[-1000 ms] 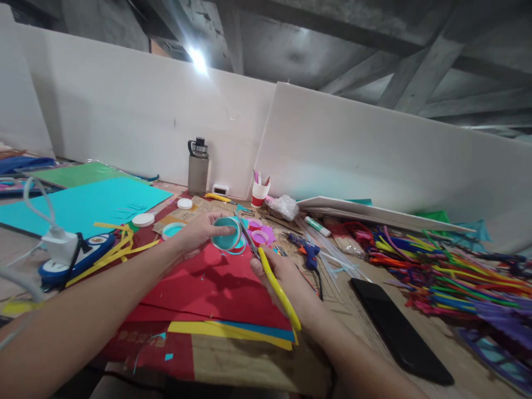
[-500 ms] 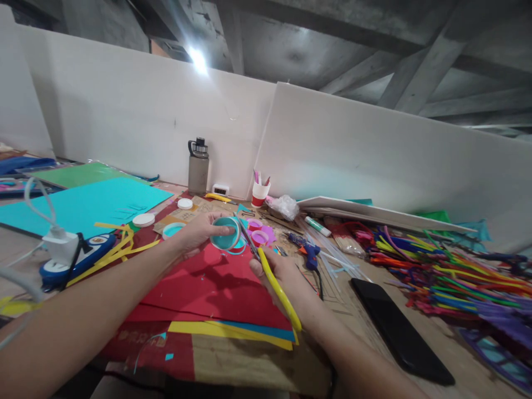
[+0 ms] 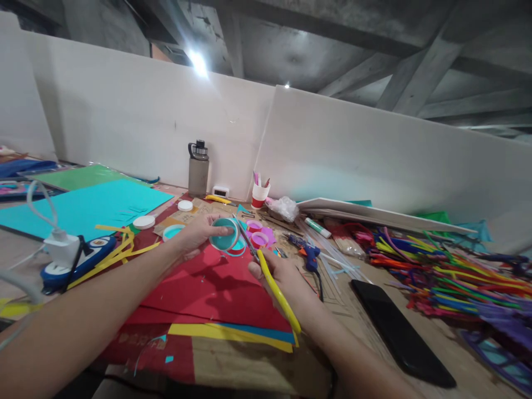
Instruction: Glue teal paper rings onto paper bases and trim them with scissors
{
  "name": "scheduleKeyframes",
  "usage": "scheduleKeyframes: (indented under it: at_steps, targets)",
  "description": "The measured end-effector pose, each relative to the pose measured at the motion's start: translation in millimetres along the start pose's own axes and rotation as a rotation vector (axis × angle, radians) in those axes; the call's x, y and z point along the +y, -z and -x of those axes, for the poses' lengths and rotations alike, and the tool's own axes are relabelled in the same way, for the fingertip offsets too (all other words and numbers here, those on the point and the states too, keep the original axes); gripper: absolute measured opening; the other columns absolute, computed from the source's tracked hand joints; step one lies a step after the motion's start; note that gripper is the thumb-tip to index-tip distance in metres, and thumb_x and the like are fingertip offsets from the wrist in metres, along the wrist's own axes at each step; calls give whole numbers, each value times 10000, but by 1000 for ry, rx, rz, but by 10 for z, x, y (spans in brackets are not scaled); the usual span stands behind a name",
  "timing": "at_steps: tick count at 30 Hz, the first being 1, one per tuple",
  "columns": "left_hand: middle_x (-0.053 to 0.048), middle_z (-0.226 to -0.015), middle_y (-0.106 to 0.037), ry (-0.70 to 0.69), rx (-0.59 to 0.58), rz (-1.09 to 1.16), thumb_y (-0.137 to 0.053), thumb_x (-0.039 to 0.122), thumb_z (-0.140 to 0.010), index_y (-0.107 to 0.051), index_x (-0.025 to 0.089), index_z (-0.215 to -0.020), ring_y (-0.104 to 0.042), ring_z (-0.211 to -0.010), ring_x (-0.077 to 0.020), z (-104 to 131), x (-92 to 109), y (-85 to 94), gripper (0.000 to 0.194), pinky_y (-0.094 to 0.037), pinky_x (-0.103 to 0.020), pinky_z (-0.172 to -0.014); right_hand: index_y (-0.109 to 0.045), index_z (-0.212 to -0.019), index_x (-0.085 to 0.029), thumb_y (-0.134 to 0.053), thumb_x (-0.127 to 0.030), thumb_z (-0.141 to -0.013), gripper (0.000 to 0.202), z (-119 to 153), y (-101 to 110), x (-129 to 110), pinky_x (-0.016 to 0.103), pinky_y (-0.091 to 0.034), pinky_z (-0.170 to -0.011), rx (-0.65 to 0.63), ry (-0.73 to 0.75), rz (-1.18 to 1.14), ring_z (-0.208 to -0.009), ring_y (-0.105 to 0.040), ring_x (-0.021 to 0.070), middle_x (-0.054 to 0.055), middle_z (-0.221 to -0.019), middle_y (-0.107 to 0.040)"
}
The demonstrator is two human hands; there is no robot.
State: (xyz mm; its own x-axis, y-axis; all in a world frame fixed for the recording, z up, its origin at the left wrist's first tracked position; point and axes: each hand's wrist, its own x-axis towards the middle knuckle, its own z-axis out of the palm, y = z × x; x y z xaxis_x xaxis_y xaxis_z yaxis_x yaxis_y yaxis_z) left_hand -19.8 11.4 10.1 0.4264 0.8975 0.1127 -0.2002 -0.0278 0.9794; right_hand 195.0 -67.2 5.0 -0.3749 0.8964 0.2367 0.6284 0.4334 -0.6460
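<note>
My left hand grips a small round cup with a turquoise inside and a pale rim, thumb over its edge. A thin turquoise strip curls below the rim. Yellow-handled scissors are in my right hand, their blades reaching up to the cup's right side. Whether the blades touch the cup or the strip I cannot tell. Beneath both hands lie red sheets over yellow and blue ones. Behind the scissors, two pink-lined round pieces rest on purple paper.
Left are a turquoise sheet, white lids, yellow strips and a power strip. A bottle and a pen cup stand at the back. Right are a glue gun, a phone and pipe cleaners.
Both hands stay in nearly the same place. The scissors have shifted very slightly left, still beside the cup; the camera view has tilted a little.
</note>
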Motion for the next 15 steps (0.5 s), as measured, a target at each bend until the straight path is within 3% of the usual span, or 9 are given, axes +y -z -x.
scheduleKeyframes:
  at_steps: [15]
  targets:
    - [-56,-784,-706,46,-27,27,-772,262,-614,-683,133,-825,-621,-666,-134,47,-13,-108,263,-454,-234,-634,-448,-764,-190,-359,-482,-915,341,40,6,-74,223,-257,-512,25,46,60,-559,-363,104,-45,-618,-414]
